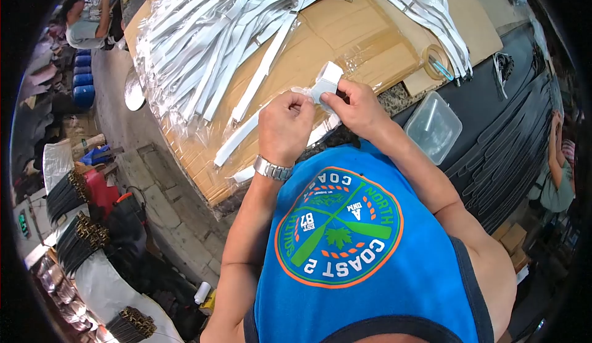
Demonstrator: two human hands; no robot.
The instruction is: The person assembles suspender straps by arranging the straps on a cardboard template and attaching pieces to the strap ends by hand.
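Above the near edge of the brown cardboard-covered tabletop point(327, 28), the right hand point(361, 106) pinches the folded flat white strap point(327, 83), long axis angled forward, while the curled left hand point(285, 127) lies just left, its grip indeterminate.

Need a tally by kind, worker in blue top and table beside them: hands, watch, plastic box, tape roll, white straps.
Hands: 2 (left hand, right hand)
Watch: 1
Plastic box: 1
Tape roll: 1
White straps: too overlapped to count
Total counted: 5
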